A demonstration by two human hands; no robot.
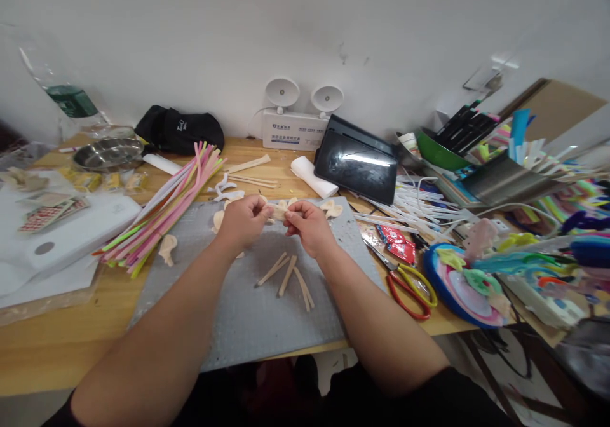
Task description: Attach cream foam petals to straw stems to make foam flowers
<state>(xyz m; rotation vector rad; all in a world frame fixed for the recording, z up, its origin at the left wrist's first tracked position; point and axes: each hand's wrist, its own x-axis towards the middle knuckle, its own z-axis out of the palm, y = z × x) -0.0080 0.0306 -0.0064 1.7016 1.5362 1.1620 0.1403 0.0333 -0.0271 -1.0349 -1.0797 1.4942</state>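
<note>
Above the far half of a grey cutting mat (238, 325), my left hand (245, 218) and my right hand (307, 223) face each other with fingertips pinched. Between them stretches a short beige pipe cleaner piece (277, 211), one end in each hand; the fingers partly cover it. Several cut beige pipe cleaner pieces (287, 277) lie loose on the mat, nearer to me. Curled cream petal-like shapes (332, 208) sit along the mat's far edge, some partly behind my hands. Another such shape (168, 249) rests at the mat's left side.
Red-and-yellow-handled scissors (410, 287) lie right of the mat, beside red packets (396, 243). A bundle of coloured pipe cleaners (162, 211) lies left. Behind stand a black tablet-like device (357, 163) and an emergency light (295, 128). A blue-rimmed round piece (464, 284) is at right.
</note>
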